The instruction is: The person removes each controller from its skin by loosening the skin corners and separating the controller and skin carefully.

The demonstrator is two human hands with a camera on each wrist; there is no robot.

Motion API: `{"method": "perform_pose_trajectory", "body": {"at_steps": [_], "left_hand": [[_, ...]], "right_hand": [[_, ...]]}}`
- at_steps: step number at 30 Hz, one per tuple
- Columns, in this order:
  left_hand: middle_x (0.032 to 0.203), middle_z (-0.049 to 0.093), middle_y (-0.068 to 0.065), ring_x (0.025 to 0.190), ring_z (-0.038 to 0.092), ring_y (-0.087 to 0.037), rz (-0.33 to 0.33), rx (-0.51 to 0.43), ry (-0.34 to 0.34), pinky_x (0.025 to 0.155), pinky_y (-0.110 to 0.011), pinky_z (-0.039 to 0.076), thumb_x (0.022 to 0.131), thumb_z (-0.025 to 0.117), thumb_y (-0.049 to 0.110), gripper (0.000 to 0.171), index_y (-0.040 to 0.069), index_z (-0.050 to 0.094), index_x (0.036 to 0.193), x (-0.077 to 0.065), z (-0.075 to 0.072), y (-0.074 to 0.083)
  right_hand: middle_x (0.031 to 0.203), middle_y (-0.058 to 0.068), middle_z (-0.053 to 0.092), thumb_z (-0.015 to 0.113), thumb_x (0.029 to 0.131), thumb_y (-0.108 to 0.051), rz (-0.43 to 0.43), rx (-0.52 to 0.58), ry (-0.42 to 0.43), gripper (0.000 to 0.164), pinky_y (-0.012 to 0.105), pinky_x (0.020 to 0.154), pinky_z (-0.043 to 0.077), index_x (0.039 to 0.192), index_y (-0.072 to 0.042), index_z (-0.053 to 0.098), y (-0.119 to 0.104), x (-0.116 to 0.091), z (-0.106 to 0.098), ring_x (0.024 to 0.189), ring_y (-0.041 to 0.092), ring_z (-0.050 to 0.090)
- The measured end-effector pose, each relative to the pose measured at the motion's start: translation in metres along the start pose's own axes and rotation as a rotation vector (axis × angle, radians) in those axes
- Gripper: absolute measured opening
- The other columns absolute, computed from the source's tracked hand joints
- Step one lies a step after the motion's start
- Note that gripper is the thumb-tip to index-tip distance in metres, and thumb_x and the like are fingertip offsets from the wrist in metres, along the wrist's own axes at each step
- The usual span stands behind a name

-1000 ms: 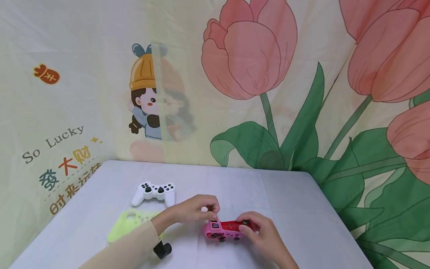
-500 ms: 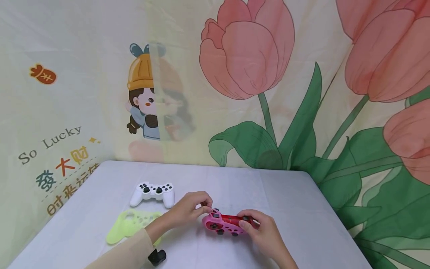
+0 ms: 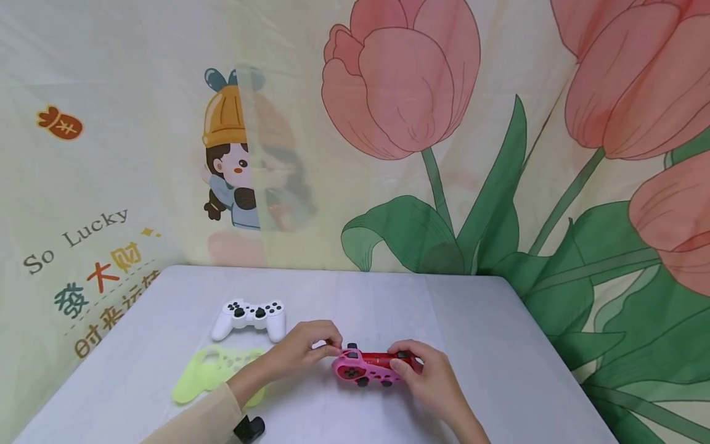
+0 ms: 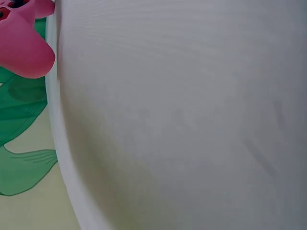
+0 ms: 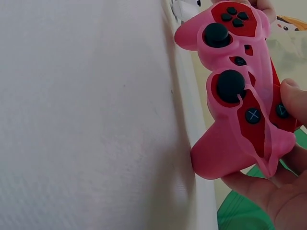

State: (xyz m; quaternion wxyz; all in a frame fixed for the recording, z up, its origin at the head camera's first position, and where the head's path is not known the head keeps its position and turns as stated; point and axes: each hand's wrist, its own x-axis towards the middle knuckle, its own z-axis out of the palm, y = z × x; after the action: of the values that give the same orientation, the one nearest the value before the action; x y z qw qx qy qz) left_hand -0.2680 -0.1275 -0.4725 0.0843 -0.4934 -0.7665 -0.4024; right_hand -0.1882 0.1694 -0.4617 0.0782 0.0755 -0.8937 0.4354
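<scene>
Toward the left of the white table point(image 3: 466, 320), a yellow-green cover point(image 3: 208, 370) lay partly hidden under the left forearm and its beige sleeve point(image 3: 202, 418). Just behind it sat a white gamepad point(image 3: 249, 316), sticks up. Nearer, a black object point(image 3: 256, 427) was cut off by the bottom edge and hard to identify. The forearm stood between these things and the work. The left hand point(image 3: 310, 342) had thumb and fingertips pinched together on the left end of a pink cover point(image 5: 218, 57); the left wrist view caught only part of that cover, cut off in its corner. The cover wrapped much of a red gamepad point(image 3: 379, 360) between the hands, leaving its back edge bare; whether it touched the table I could not tell. At its right end a lip of pink stood folded, the triangle button outside it. The right hand point(image 3: 432, 373) was clamped around that end, thumb across the red face, hiding it from the head view. Rightward, white tabletop ran to a slanting edge; tulip-printed cloth point(image 3: 399, 92) hung behind.
</scene>
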Motion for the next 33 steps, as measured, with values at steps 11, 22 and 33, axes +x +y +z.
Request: {"method": "perform_pose_trajectory", "body": {"at_steps": [11, 22, 33], "left_hand": [[0.103, 0.068, 0.011, 0.099, 0.065, -0.002, -0.099, 0.054, -0.149, 0.091, -0.023, 0.057, 0.104, 0.068, 0.019, 0.003, 0.02, 0.068, 0.107, 0.01, -0.003, 0.005], [0.102, 0.073, 0.013, 0.098, 0.07, -0.001, -0.276, -0.055, -0.144, 0.091, -0.027, 0.059, 0.105, 0.068, 0.019, 0.009, 0.027, 0.071, 0.105, 0.009, -0.007, 0.008], [0.109, 0.075, 0.009, 0.101, 0.07, -0.003, -0.226, -0.039, -0.151, 0.093, -0.028, 0.059, 0.105, 0.07, 0.026, 0.017, 0.017, 0.077, 0.117, 0.025, -0.018, 0.011]], "right_hand": [[0.114, -0.011, 0.075, 0.084, 0.092, -0.016, 0.036, 0.021, 0.014, 0.024, 0.048, 0.102, 0.057, 0.112, -0.028, 0.079, 0.004, 0.001, 0.001, 0.115, 0.018, 0.067], [0.117, -0.009, 0.074, 0.083, 0.093, -0.021, 0.048, 0.074, -0.011, 0.024, 0.05, 0.104, 0.056, 0.115, -0.032, 0.078, 0.004, -0.003, 0.005, 0.118, 0.02, 0.066], [0.124, -0.007, 0.074, 0.082, 0.095, -0.025, 0.044, 0.089, -0.016, 0.027, 0.049, 0.104, 0.056, 0.12, -0.032, 0.077, 0.005, -0.001, 0.006, 0.122, 0.023, 0.066]]}}
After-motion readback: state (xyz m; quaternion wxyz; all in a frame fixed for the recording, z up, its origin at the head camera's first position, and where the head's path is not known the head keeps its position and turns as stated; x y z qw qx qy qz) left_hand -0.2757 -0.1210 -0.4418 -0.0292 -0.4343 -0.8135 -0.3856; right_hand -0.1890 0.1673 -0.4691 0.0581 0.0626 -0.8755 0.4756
